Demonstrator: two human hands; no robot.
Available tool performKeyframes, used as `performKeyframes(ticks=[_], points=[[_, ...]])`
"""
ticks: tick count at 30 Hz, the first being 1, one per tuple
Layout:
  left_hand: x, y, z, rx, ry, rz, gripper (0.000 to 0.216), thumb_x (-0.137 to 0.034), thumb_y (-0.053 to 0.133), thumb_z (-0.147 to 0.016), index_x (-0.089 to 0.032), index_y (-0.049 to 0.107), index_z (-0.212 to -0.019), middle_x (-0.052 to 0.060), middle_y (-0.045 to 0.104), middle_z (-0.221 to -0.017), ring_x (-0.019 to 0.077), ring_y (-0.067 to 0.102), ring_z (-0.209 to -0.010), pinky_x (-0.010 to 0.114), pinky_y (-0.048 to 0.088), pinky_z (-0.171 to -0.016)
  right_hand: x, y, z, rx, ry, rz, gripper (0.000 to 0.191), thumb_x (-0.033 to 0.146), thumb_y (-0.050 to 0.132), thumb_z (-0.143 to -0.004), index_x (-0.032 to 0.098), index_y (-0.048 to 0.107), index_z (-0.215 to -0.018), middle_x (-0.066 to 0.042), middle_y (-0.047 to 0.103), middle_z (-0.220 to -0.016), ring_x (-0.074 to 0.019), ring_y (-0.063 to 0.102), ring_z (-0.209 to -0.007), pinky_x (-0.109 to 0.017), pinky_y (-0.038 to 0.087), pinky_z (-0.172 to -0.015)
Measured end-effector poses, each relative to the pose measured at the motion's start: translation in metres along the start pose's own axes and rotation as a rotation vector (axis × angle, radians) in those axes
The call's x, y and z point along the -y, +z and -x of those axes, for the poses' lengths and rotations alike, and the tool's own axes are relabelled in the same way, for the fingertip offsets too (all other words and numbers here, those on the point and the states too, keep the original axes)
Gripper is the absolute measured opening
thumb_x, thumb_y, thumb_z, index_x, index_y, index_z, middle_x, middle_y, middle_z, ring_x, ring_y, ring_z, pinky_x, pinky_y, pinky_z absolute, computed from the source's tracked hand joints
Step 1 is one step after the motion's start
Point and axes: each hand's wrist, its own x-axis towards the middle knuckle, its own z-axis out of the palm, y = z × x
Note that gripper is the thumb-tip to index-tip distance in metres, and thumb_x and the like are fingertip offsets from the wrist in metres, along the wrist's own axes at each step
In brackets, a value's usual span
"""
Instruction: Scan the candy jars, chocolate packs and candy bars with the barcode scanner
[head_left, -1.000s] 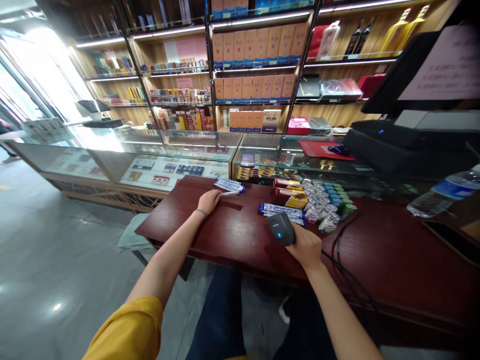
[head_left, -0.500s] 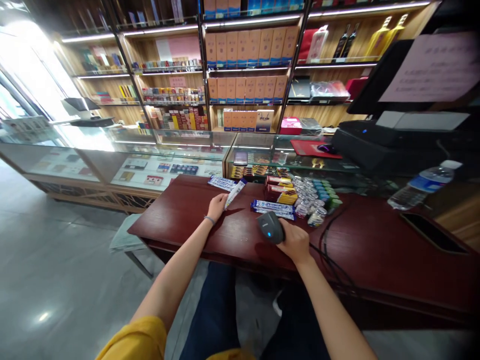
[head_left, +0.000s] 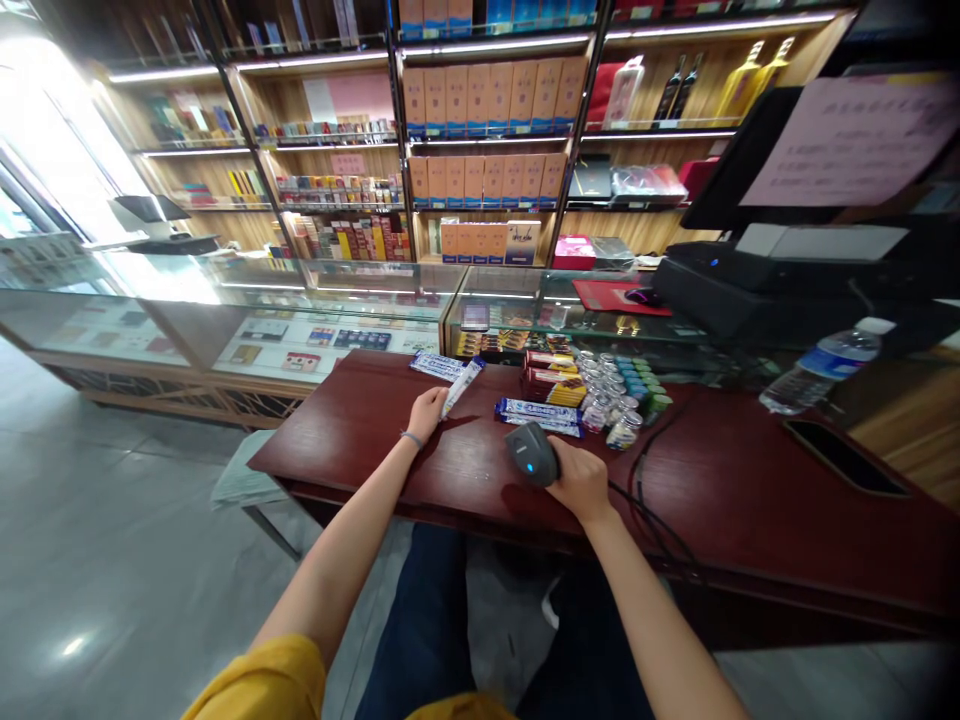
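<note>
Evidently, none of the writing yields to me from where I stand: the blue-and-white packet [head_left: 461, 388] carries print too small to make out, the lettering on the pink sheet [head_left: 847, 140] at half past one is blurred, and the dark characters on the pale box [head_left: 523, 243] up at twelve stay unread. I take the dark grey scanner [head_left: 531, 455] as the dial's centre, twelve towards the shelves. The packet, slim and long, slants up between ten and eleven, its near end pinched in the left hand [head_left: 428, 414], its far end by the similar packets [head_left: 433, 364] lying just beyond. The right hand [head_left: 581, 478] is wrapped round the scanner, whose blue light glows. At twelve lie more blue-and-white packets [head_left: 538, 412], with red-and-yellow packs [head_left: 551, 385] behind and small jars [head_left: 624, 430] crowding towards two. Dark red wood of the tabletop [head_left: 337, 420] stretches from the left hand to its edge at nine, beside a stool [head_left: 247, 465]; its front edge runs past six, while black cable [head_left: 637, 485] takes up four.
</note>
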Motion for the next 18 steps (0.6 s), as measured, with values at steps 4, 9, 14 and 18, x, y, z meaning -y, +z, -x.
performKeyframes(ticks=[4,9,14,18], points=[[-0.001,0.0,0.0,0.002,0.013,-0.002,0.039,-0.054,0.052,-0.091,-0.017,0.067,-0.088,0.001,0.064,-0.072,0.0135,0.058,-0.061,0.022,0.049,-0.05,-0.001,0.001,0.001,0.006,0.0,-0.005,0.038,0.034,0.051,-0.091,0.01,0.062,-0.118,-0.011,0.075,-0.09,-0.0201,0.066,-0.07,-0.03,0.044,-0.066],[-0.009,0.004,0.003,0.057,-0.008,0.142,0.037,-0.052,0.049,-0.094,-0.018,0.06,-0.106,0.007,0.072,-0.096,0.0146,0.067,-0.065,0.023,0.05,-0.051,-0.002,0.002,0.004,0.028,-0.002,0.017,0.037,0.034,0.051,-0.091,0.01,0.062,-0.117,-0.009,0.074,-0.088,-0.0197,0.066,-0.071,-0.03,0.043,-0.068],[-0.016,0.01,0.005,0.048,0.143,-0.057,0.028,-0.043,0.049,-0.097,-0.02,0.062,-0.103,0.004,0.074,-0.089,0.0145,0.068,-0.071,0.026,0.055,-0.068,-0.003,-0.002,0.001,0.004,-0.018,0.011,0.036,0.033,0.05,-0.091,0.009,0.062,-0.115,-0.009,0.074,-0.085,-0.0196,0.065,-0.069,-0.031,0.042,-0.066],[-0.027,0.025,0.004,0.07,0.368,-0.214,0.026,-0.035,0.058,-0.094,-0.02,0.064,-0.115,0.007,0.072,-0.113,0.0206,0.067,-0.105,0.035,0.052,-0.097,-0.011,-0.01,0.001,-0.002,-0.02,0.018,0.033,0.028,0.05,-0.089,0.01,0.062,-0.113,-0.008,0.073,-0.083,-0.0188,0.065,-0.068,-0.031,0.042,-0.065]])
